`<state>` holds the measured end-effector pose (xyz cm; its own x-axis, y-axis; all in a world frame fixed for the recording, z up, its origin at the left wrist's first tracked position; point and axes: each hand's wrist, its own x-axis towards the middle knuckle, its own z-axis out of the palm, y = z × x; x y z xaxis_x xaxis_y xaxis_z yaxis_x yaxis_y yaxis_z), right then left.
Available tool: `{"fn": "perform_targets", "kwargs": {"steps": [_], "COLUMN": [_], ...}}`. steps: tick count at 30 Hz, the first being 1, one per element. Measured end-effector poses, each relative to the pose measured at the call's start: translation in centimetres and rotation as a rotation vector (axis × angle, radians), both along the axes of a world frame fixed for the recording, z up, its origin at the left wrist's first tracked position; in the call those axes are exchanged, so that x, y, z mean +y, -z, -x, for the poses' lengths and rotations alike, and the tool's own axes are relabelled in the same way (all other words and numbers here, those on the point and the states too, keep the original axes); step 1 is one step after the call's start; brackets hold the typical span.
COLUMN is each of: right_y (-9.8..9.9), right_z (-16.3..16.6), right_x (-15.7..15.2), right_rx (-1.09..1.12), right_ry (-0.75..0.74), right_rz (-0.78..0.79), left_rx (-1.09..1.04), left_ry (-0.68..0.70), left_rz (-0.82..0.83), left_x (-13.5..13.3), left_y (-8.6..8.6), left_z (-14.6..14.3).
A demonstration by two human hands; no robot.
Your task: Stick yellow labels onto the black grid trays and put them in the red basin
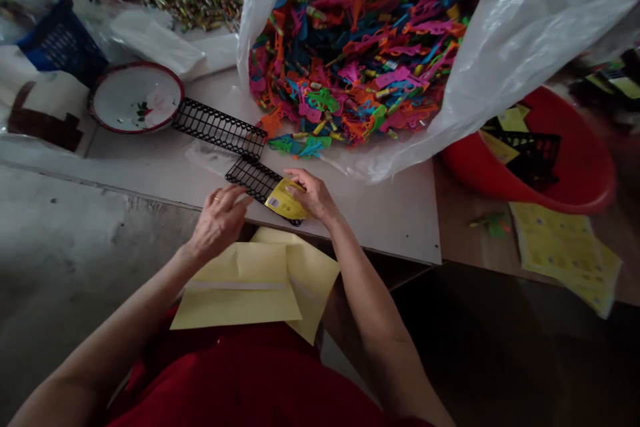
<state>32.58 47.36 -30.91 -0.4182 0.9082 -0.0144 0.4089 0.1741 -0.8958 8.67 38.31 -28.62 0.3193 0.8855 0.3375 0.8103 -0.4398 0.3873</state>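
A small black mesh basket (pixel 253 177) lies near the table's front edge. A yellow printed label (pixel 284 199) covers its right end. My right hand (pixel 311 195) has its thumb and fingers bent over this label, gripping its upper right part. At the basket's left front edge is my left hand (pixel 218 221), with a ring on one finger. Its fingers are loosely bent and a little apart, with nothing visible in them; whether the tips touch the basket is unclear. A longer black mesh strip (pixel 219 128) lies just behind. Pale yellow sheets (pixel 240 303) with whitish strips rest on my lap.
A big clear plastic bag (pixel 493 73) full of colourful plastic pieces (pixel 357 73) stands behind my hands. A red-rimmed enamel basin (pixel 117 97) is at left. At right are a red tub (pixel 590 167) holding black baskets and yellow label sheets (pixel 560 240).
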Motion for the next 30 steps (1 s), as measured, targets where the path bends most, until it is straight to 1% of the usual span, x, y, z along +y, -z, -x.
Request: {"fn": "perform_targets", "kwargs": {"steps": [2,6,11,15,24,30], "right_y": [-0.3,-0.4,0.0,0.2,0.4,0.7], "right_z": [0.1,0.6,0.9,0.9,0.9,1.1], "right_x": [0.1,0.2,0.3,0.4,0.5,0.4], "right_rx": [-0.028,-0.061,-0.047,-0.038,-0.056,-0.114], "right_ry": [-0.007,-0.025,-0.019,-0.011,-0.007,-0.003], "right_rz": [-0.012,-0.051,-0.042,-0.034,-0.033,-0.053], "left_rx": [0.056,0.034,0.032,0.025,0.042,0.105], "left_ry": [0.075,0.114,0.128,0.13,0.112,0.079], "left_rz": [0.009,0.054,0.1,0.102,0.034,0.074], "left_x": [-0.4,0.2,0.3,0.0,0.2,0.4], "left_y": [1.0,2.9,4.0,4.3,4.3,3.9], "left_z": [-1.2,-1.5,-1.1,-1.1,-1.3,-1.8]}}
